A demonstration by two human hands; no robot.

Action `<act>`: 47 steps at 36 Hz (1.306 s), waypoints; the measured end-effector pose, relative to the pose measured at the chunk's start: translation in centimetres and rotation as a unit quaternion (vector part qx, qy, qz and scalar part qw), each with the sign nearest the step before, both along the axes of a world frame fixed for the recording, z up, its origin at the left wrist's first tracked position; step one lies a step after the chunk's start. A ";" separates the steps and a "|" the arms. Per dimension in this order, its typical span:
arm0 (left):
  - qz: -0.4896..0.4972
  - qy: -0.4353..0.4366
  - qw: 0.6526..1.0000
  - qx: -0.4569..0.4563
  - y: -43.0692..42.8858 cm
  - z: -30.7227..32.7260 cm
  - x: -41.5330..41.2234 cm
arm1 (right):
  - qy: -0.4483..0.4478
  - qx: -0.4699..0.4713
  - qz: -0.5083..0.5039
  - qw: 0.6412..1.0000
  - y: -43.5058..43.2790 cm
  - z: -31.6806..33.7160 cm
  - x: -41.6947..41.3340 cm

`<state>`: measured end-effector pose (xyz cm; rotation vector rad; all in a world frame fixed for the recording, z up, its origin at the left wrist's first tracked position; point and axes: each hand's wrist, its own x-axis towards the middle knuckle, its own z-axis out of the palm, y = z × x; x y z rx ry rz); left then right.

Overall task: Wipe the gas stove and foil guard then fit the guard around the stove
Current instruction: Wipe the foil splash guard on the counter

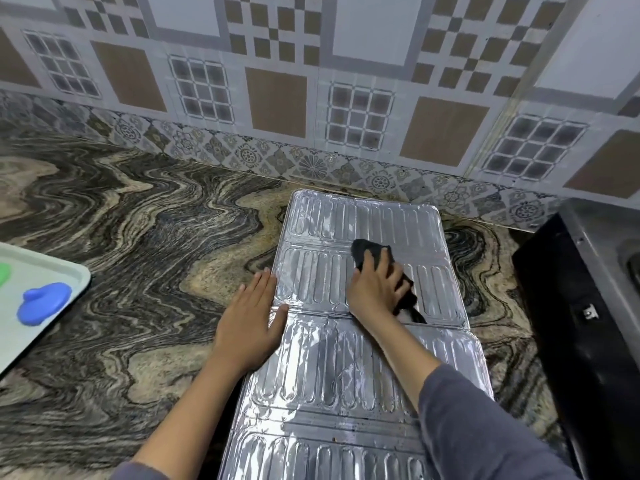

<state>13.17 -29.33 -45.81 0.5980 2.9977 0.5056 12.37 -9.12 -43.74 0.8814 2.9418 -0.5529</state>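
Note:
The silver ribbed foil guard [346,368] lies flat and unfolded on the marbled counter, running from the back wall toward me. My right hand [375,289] presses a black cloth [367,251] onto its middle panel. My left hand [252,317] rests flat with fingers spread on the guard's left edge, half on the counter. The gas stove [588,306], black-fronted with a steel top, stands at the right edge of view, only partly visible and apart from the guard.
A pale tray [45,306] at the left edge holds a blue object [43,303] and a green one [4,273]. The swirled stone counter [138,237] spreads between tray and guard. A patterned tiled wall [277,98] rises behind.

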 end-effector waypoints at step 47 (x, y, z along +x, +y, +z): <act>0.037 -0.027 0.997 0.058 -1.0 3.3 4.0 | 0.032 0.005 0.038 0.999 7.8 0.4 6.3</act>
